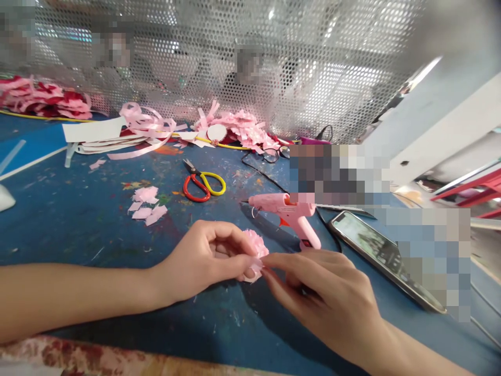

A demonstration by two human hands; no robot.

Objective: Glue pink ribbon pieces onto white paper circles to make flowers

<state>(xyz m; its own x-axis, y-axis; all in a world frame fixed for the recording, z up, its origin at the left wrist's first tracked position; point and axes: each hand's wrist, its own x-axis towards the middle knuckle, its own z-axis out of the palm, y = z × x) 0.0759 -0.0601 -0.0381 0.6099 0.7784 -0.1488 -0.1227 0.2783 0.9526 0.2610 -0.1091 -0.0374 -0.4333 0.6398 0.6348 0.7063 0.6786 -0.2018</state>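
Note:
A pink ribbon flower [256,244] with ruffled petals is held above the blue table, partly covered by fingers. My left hand [213,253] has its thumb and fingers closed round the flower's left side. From the right, my right hand [324,292] pinches a small pale pink ribbon piece [256,263] at the flower's near side. Just beyond lies a pink glue gun [284,209], its nozzle pointing left. Cut pink ribbon pieces [146,206] lie in a small group to the left, and scissors [203,183] with red and yellow handles rest farther back.
Along the back lie pink ribbon strips [146,120], white card pieces [94,130] and heaped pink petals [246,128], before a perforated metal screen [188,52]. At right a phone [383,256] lies near a black cord [266,175]. Eyeglasses [271,155] rest behind the glue gun.

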